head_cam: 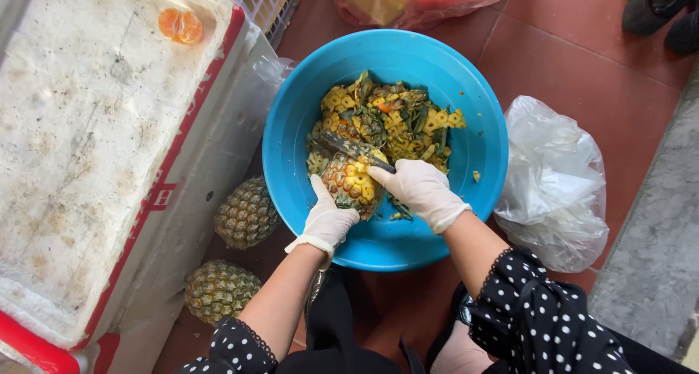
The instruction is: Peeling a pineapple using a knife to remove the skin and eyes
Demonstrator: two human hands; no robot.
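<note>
Gloved hands are peeling a pineapple [350,183] over a blue basin [291,126].
The left hand [327,221] is grasping the fruit; the right hand [421,190] is clenching a knife [354,150] just above the left fingers.

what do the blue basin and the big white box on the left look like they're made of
Blue basin: probably moulded plastic, going by its smooth, evenly coloured, slightly glossy wall. White box: looks like expanded foam, with a matte, pitted, stained lid and thick walls.

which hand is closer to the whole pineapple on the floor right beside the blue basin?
Left. The left hand grips the half-peeled pineapple at the basin's near-left side, close to that whole pineapple. The right hand, holding the knife, is farther right over the basin.
</note>
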